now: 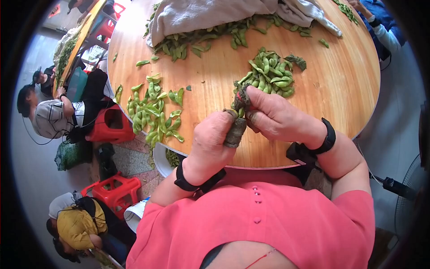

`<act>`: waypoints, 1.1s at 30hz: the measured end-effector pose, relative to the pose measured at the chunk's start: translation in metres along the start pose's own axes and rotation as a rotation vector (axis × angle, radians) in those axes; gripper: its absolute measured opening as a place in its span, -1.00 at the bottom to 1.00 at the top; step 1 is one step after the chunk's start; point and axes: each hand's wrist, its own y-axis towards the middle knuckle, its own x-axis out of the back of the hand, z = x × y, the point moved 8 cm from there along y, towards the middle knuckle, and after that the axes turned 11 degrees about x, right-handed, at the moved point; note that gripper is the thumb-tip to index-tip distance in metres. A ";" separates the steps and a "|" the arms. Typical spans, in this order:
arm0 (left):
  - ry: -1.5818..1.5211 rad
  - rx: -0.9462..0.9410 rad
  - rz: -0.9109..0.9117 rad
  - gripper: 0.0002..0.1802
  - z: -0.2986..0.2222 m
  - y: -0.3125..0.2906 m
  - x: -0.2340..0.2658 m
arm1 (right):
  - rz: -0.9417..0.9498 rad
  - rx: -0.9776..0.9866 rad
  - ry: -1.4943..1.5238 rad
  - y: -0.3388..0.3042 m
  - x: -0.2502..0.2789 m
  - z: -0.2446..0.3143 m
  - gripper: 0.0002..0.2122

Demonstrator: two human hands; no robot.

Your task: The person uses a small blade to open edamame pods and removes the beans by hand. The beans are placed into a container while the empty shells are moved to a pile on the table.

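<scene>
Close together over the near part of the round wooden table (pixel 215 74), both my hands are closed in a pinch. My left hand (pixel 210 134) and my right hand (pixel 277 114) meet at a green bean pod (pixel 241 112), mostly hidden by the fingers. Dark, worn wraps cover some of the fingertips, and a bit of red shows on the right one. Just beyond my right hand lies a pile of plump green bean pods (pixel 271 74). To the left of my left hand, flatter, opened-looking pods (pixel 154 110) are scattered.
A pale cloth (pixel 210 18) partly covers a large heap of pods at the far side. A white bucket (pixel 163 159) stands below the table's left edge. Red stools (pixel 112 127) and seated people are on the left, another person at the far right. A fan (pixel 410 193) stands right.
</scene>
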 end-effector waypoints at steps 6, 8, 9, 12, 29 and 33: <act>-1.491 0.802 0.426 -0.81 0.022 -0.015 -0.034 | -0.054 0.439 -0.078 -0.002 -0.006 0.021 -0.90; -1.592 0.815 0.477 -0.84 0.017 -0.018 -0.039 | -0.068 0.464 -0.035 -0.004 -0.005 0.027 -0.91; -1.695 0.815 0.527 -0.86 0.014 -0.017 -0.042 | -0.071 0.466 -0.034 -0.003 -0.002 0.033 -0.91; -0.787 0.570 0.223 -0.89 0.030 0.000 -0.012 | -0.108 0.088 0.059 0.002 0.009 0.010 -0.92; -0.555 0.353 0.519 -0.84 0.020 0.000 -0.015 | -0.003 0.450 -0.353 -0.006 -0.014 0.029 -0.87; -0.610 0.378 0.456 -0.83 0.031 -0.008 -0.018 | -0.035 0.407 -0.391 -0.006 -0.019 0.026 -0.85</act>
